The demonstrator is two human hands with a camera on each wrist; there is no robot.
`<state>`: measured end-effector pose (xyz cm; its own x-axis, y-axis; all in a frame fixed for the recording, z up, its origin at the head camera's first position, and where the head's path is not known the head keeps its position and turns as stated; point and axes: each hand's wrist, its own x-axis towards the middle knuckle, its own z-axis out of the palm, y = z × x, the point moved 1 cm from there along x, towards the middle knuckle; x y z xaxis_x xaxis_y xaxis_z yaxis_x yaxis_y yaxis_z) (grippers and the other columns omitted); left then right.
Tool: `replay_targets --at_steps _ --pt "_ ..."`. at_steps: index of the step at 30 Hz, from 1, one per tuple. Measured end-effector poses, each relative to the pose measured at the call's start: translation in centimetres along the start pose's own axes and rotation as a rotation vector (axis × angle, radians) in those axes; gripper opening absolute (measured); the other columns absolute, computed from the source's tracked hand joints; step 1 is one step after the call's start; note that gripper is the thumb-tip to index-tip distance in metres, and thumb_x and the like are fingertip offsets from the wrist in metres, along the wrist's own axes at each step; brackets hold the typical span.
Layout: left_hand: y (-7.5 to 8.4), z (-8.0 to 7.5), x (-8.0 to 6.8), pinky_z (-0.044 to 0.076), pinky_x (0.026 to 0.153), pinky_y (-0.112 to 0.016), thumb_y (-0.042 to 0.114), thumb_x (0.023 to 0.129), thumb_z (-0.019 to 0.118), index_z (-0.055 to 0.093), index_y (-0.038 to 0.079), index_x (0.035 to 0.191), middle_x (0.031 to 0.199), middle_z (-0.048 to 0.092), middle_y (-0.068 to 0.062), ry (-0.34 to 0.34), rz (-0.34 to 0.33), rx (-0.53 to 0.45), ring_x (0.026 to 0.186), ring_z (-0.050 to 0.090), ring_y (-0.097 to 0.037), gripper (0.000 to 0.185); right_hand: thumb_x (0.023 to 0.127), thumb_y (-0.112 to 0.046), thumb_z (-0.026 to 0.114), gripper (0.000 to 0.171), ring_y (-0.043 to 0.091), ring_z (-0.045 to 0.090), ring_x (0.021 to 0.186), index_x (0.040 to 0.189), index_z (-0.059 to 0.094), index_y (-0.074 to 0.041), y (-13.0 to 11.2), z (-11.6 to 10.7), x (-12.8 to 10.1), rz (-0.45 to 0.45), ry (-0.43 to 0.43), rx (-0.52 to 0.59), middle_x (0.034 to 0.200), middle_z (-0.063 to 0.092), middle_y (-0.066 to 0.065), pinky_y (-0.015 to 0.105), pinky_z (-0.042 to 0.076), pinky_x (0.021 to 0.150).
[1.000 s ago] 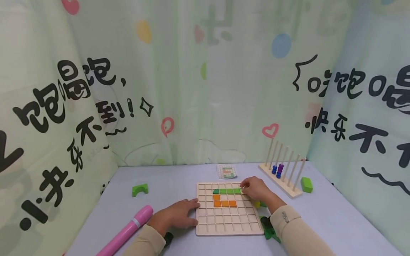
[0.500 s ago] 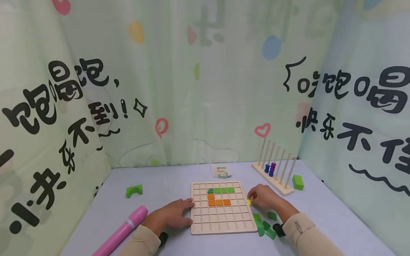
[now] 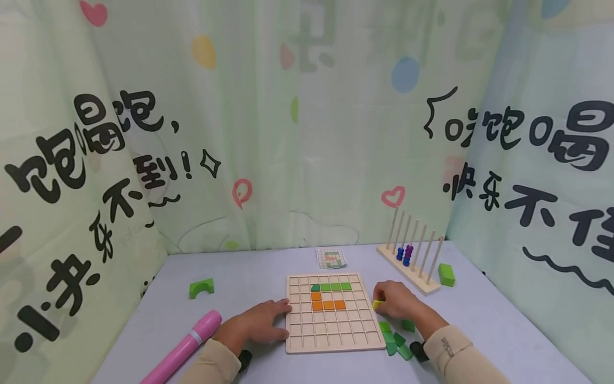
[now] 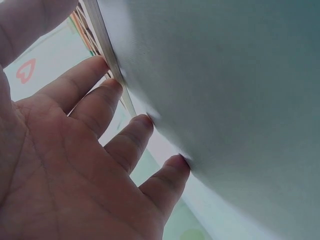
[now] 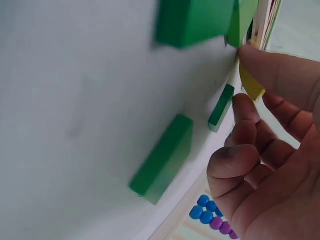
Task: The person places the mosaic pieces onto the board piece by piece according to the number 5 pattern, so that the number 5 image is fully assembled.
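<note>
Head view first: a wooden grid board (image 3: pixel 330 314) lies flat on the pale table (image 3: pixel 249 277), with a row of green tiles (image 3: pixel 331 287) set in its upper cells and orange tiles (image 3: pixel 328 304) in an L below them. The right hand (image 3: pixel 396 300) sits just off the board's right edge, fingers curled, pinching a small yellow tile (image 3: pixel 377 304) that shows only as a bright sliver between the fingertips. Loose green pieces (image 3: pixel 395 338) lie near the wrist. The left hand (image 3: pixel 259 325) rests flat on the table, fingers straight, their tips against the board's left edge. A pink cylinder (image 3: pixel 184 346), a green arch block (image 3: pixel 201 288), a pattern card (image 3: pixel 331 258), a wooden peg rack (image 3: pixel 411 257) with blue and purple beads, and a green block (image 3: pixel 446 274) stand further out. The card's pattern is too small to read.

Left wrist view: the left hand (image 4: pixel 75 165) fills the frame, palm toward the camera, fingers (image 4: pixel 127 142) spread and relaxed, their tips touching the table; the board's edge (image 4: pixel 107 55) appears as a thin blurred strip.

Right wrist view: the yellow tile (image 5: pixel 251 86) is clamped between the thumb and forefinger of the right hand (image 5: pixel 270 165), mostly covered by them. Green pieces (image 5: pixel 162 157) lie on the table, the upper ones cut off by the frame. The beads (image 5: pixel 206 210) are visible low down.
</note>
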<state>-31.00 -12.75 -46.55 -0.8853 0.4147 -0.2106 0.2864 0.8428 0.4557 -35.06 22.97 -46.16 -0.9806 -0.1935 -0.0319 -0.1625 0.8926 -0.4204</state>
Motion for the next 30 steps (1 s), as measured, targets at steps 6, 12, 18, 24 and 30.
replay_targets --at_steps 6,12,18,24,30 --pt "0.1 -0.1 -0.1 0.033 0.122 -0.059 0.038 0.09 0.074 0.057 0.018 0.149 0.164 0.044 0.001 -0.002 0.008 0.007 0.153 0.037 -0.038 0.065 0.088 -0.008 0.077 0.016 0.017 0.052 0.08 0.085 0.064 -0.015 -0.1 -0.3 -0.7 -0.053 0.03 0.054 0.081 0.059 -0.002 0.034 0.046 0.073" --pt "0.1 0.0 0.0 0.032 0.122 -0.059 0.038 0.09 0.074 0.057 0.018 0.149 0.164 0.044 0.001 -0.005 -0.002 0.009 0.152 0.037 -0.037 0.064 0.093 -0.012 0.074 0.005 0.016 0.053 0.082 0.097 0.072 -0.014 -0.1 -0.6 -0.8 -0.041 0.05 0.111 0.086 0.062 -0.002 0.034 0.047 0.074" --pt "0.0 -0.1 0.1 0.033 0.122 -0.058 0.038 0.09 0.075 0.057 0.018 0.149 0.164 0.044 0.001 0.002 0.006 0.018 0.152 0.037 -0.037 0.065 0.096 -0.01 0.071 0.011 0.016 0.056 0.083 0.105 0.076 -0.009 -0.6 -0.9 -0.4 -0.058 0.06 0.142 0.092 0.069 -0.001 0.034 0.051 0.074" --pt "0.1 0.0 0.2 0.033 0.122 -0.059 0.038 0.09 0.076 0.057 0.019 0.149 0.164 0.044 0.002 0.0 -0.007 0.008 0.153 0.037 -0.037 0.065 0.098 -0.007 0.067 0.025 0.019 0.061 0.098 0.122 0.074 -0.005 -1.5 -0.3 0.2 -0.098 0.012 0.139 0.109 0.073 0.003 0.041 0.055 0.088" --pt "0.0 0.1 0.3 0.033 0.122 -0.059 0.039 0.09 0.076 0.057 0.022 0.15 0.164 0.043 0.004 -0.006 -0.031 0.001 0.154 0.035 -0.035 0.065 0.095 -0.007 0.072 0.007 0.016 0.053 0.081 0.093 0.067 -0.012 -2.9 0.6 1.1 -0.088 -0.026 0.186 0.082 0.059 0.0 0.031 0.045 0.073"
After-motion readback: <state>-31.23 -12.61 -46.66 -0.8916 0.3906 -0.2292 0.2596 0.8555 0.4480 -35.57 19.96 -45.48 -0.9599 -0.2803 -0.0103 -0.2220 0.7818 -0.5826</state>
